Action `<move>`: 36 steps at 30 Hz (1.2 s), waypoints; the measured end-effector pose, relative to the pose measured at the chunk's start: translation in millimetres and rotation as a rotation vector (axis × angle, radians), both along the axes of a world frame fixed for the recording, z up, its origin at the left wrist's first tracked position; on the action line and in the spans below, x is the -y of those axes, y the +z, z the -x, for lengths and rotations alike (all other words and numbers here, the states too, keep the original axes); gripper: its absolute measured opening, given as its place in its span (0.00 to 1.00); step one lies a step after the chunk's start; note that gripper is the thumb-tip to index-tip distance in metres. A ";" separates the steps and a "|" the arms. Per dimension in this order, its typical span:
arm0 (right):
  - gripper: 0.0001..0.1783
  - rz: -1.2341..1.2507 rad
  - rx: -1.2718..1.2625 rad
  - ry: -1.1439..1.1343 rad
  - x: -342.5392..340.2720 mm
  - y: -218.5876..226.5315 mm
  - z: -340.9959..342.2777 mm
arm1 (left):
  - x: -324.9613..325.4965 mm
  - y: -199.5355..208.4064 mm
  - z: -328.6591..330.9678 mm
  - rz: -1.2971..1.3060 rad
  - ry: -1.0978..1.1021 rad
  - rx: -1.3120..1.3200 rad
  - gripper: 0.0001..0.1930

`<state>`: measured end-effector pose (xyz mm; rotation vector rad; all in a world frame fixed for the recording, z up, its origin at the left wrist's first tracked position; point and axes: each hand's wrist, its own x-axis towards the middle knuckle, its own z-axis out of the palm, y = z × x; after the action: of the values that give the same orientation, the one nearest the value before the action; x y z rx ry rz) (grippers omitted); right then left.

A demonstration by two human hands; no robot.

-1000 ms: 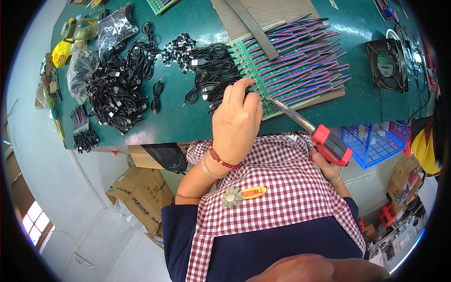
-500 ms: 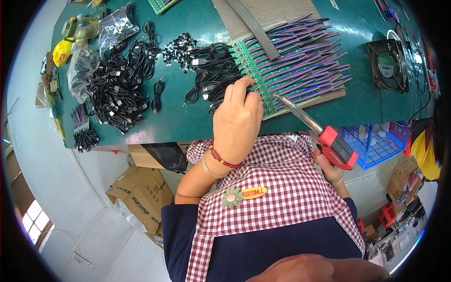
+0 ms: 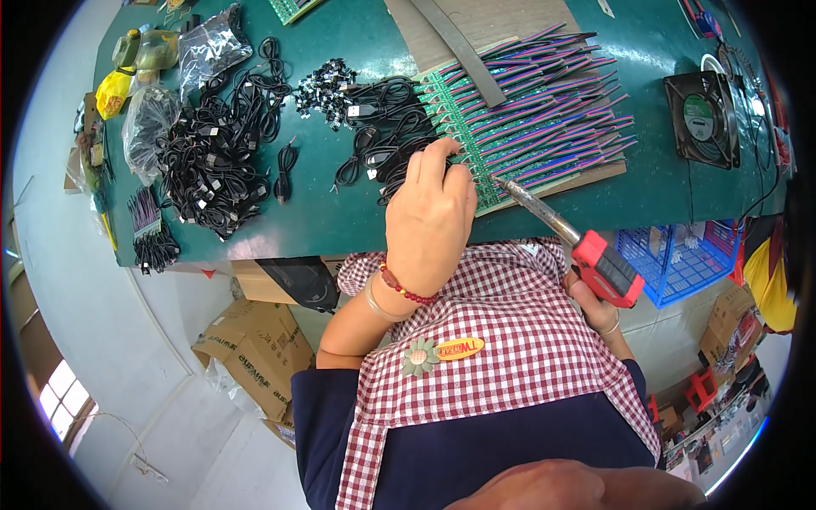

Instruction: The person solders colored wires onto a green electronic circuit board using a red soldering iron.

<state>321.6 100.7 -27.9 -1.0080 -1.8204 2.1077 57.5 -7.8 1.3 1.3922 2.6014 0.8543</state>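
Checked apron (image 3: pixel 527 348) — navy sleeves (image 3: pixel 325 404)

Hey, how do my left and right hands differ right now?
Your left hand has its fingers by the left edge of the green circuit board, while your right hand holds the soldering iron. The left hand's back is in plain view; the right hand is partly hidden behind the iron's handle. Both are bare.
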 end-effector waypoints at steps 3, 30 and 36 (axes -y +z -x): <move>0.05 -0.009 -0.001 0.011 0.3 -0.8 -1.5 | 0.1 0.3 -0.2 0.007 -0.001 -0.004 0.05; 0.06 -0.009 0.021 0.010 2.6 -1.7 -8.3 | -1.1 4.1 1.9 0.131 -0.065 -0.053 0.06; 0.06 0.015 0.085 0.000 4.2 0.7 -5.1 | -1.0 3.7 1.8 0.121 -0.057 -0.058 0.06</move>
<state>326.8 96.5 -27.2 -1.1175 -1.8447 2.1122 55.7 -6.9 5.0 1.4714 2.5920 0.6466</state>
